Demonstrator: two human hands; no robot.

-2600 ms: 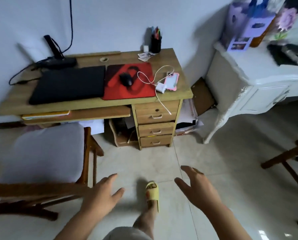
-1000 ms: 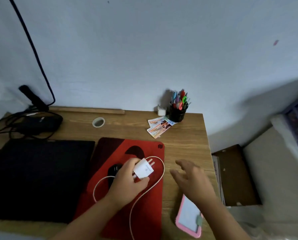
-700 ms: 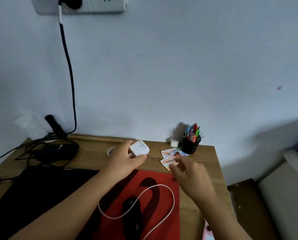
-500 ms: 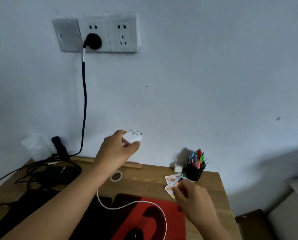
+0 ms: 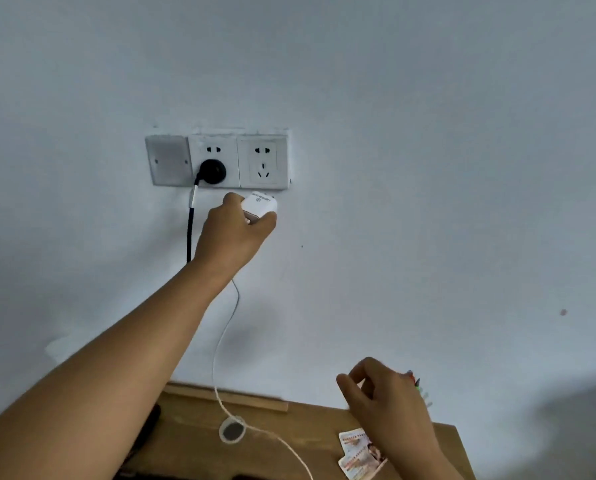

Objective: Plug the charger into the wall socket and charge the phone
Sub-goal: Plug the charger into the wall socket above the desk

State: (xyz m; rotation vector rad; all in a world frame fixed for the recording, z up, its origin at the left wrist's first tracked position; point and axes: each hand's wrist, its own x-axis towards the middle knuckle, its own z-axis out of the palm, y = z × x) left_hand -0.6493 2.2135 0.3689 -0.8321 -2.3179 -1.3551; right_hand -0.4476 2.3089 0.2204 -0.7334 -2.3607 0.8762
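Observation:
My left hand (image 5: 232, 233) is raised against the wall and grips the white charger (image 5: 260, 204), prongs pointing up at the wall. The charger sits just below the free right-hand wall socket (image 5: 263, 162), a short gap apart from it. Its white cable (image 5: 223, 344) hangs down from my hand to the wooden desk (image 5: 300, 441). My right hand (image 5: 390, 403) hovers low over the desk's right part, fingers loosely curled, holding nothing. The phone is out of view.
A black plug (image 5: 212, 171) with a black cord (image 5: 189, 230) fills the middle socket, left of the free one. A grey blank plate (image 5: 168, 160) is furthest left. On the desk lie a tape ring (image 5: 233, 430) and some cards (image 5: 358, 452).
My left hand has lifted the charger from the desk up the wall to just under the sockets. The view has tilted upward, and my right hand has stayed low over the desk.

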